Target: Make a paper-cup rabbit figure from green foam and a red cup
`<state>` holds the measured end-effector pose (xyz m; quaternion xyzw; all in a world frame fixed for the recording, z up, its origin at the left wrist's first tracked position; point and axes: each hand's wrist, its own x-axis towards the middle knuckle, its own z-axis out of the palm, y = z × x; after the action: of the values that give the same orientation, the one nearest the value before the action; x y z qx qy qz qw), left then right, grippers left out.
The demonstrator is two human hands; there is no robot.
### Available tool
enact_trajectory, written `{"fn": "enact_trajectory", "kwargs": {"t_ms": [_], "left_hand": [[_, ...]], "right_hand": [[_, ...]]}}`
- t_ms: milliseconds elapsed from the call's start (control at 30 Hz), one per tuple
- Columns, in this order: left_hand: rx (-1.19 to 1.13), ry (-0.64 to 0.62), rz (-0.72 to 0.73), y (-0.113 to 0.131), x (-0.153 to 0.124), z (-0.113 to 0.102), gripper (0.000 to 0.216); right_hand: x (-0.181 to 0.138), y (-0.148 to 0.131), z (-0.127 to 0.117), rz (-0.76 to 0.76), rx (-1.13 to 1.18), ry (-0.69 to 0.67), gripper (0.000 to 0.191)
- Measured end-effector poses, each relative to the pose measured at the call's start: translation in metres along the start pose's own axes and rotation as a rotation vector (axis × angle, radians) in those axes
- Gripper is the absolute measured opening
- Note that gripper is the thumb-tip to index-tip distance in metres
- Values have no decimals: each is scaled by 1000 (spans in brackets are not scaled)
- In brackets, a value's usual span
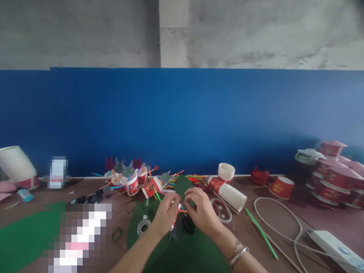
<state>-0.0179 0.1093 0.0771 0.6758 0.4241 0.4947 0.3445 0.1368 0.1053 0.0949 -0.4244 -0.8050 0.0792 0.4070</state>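
My left hand [167,213] is closed on a small red and white paper cup [175,218], most of which it hides. Fingers of my right hand [200,206] are bent and pinch at the end of a thin orange strip [183,211] that sticks out from the cup. Under both hands lies a dark green sheet [182,252]. Close below the right hand is a black round object [188,225], and left of my left wrist sits a roll of tape [143,226]. A silver bracelet is on my right wrist.
Decorated paper cups [131,184] stand in a group at the back left. A stack of white-rimmed cups [233,195] lies on its side at right. Further right are a coiled cable [298,223], a power strip [338,250] and stacked red lantern-like cups [332,178].
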Motion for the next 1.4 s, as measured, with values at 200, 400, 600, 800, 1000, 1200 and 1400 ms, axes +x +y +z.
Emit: {"fn": "enact_trajectory", "kwargs": {"t_ms": [200,400,600,800,1000,1200,1400], "left_hand": [[5,0,13,0,1,-2,22],[9,8,25,0,-1,0,24],[85,106,16,-19,1,-6,55],[553,-1,227,-51,3,-14,30],[591,-52,331,-23,-3,-9,18],[604,-141,436,4,-9,-8,16],[587,-150,478,2,-11,-6,17]], "right_hand": [[-2,0,-2,-13,-40,19,10],[-1,-2,-3,-67,-113,-45,9],[0,4,-3,-27,-166,32,9],[2,16,1,189,67,54,10],[6,21,-1,430,258,-55,15],[7,20,-9,366,264,-77,11],[6,15,-9,348,238,-143,12]]}}
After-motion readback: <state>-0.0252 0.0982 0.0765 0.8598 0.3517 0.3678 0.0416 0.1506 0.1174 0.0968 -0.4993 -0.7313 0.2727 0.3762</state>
